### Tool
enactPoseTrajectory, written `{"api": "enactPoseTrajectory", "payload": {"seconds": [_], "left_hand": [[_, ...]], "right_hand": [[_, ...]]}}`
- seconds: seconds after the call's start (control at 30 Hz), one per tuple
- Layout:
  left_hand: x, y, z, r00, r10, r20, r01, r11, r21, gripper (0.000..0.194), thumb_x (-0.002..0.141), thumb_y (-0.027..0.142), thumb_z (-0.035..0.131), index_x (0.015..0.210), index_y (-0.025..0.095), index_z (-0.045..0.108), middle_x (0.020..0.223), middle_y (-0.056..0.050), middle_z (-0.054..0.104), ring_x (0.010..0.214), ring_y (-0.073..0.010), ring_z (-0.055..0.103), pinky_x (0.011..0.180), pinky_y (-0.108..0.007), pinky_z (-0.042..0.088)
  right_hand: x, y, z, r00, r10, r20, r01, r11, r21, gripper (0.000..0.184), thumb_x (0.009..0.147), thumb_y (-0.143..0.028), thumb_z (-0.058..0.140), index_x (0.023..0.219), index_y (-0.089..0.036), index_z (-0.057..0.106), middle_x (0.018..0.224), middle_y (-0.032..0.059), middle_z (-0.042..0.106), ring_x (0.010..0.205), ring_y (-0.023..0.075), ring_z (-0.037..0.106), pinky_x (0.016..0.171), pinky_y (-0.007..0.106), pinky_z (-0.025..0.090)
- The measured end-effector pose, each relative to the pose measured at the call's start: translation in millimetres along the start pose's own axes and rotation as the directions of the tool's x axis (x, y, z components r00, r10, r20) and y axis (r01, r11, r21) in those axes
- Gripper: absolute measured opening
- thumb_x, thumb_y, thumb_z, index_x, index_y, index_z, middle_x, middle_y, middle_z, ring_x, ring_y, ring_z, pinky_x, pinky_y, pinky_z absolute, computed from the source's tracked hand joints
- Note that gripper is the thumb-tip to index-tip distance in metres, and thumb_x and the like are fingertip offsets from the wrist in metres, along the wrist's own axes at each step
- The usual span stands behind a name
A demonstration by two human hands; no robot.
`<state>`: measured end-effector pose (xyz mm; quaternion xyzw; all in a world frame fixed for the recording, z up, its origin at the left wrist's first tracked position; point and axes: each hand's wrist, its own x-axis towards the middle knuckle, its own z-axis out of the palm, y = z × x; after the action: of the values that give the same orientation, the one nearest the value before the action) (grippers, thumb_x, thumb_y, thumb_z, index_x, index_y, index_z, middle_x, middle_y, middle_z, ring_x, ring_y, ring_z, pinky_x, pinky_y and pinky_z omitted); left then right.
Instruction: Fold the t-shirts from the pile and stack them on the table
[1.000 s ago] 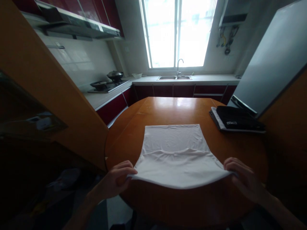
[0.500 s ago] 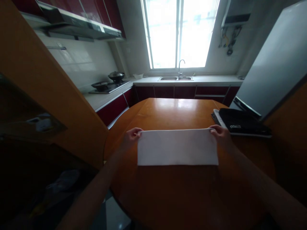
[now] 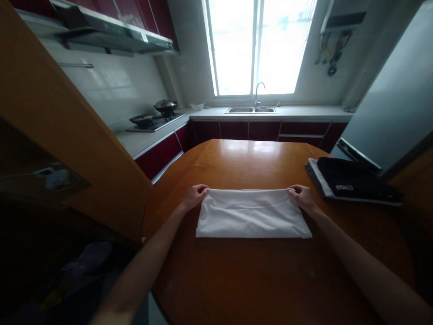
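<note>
A white garment lies folded into a wide band on the round wooden table. My left hand pinches its far left corner and my right hand pinches its far right corner. Both hands hold the far edge low against the tabletop, with fingers curled round the cloth. The near folded edge rests flat on the wood.
A folded black garment lies on the table at the right. A grey fridge stands behind it. A wooden panel rises at the left. The counter holds a stove with pans and a sink under the window.
My hands lifted the near edge of the white garment and carried it away from me, folding it in half. They now press the far edge down, and the fold has slackened slightly.
</note>
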<state>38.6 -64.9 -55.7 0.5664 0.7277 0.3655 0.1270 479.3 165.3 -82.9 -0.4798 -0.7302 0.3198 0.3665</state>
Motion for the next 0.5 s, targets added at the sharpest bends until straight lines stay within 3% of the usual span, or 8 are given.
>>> {"api": "enactPoseTrajectory", "payload": {"seconds": [0.3,0.5], "left_hand": [[-2.4,-7.2,12.8,1.000,0.004,-0.030,-0.003,0.998,0.059,0.037,0.091,0.048,0.051,0.097,0.018,0.071,0.097,-0.009,0.076,0.090,-0.0245,0.070,0.081,-0.032,0.052],[0.0,-8.2,16.2,0.997,-0.027,-0.067,0.033,0.995,0.093,0.033,0.093,0.044,0.049,0.096,0.018,0.069,0.093,-0.010,0.075,0.087,-0.0257,0.070,0.078,-0.033,0.052]], "right_hand": [[2.3,12.7,8.0,0.999,-0.034,-0.010,0.032,0.993,-0.112,0.028,0.074,-0.040,0.060,0.082,-0.018,0.074,0.081,0.0103,0.076,0.075,0.0252,0.069,0.068,0.033,0.050],[4.7,14.7,9.9,0.998,0.016,-0.069,-0.034,0.963,-0.268,0.022,0.080,-0.038,0.058,0.083,-0.020,0.072,0.083,0.0112,0.076,0.078,0.0263,0.070,0.066,0.033,0.047]]}}
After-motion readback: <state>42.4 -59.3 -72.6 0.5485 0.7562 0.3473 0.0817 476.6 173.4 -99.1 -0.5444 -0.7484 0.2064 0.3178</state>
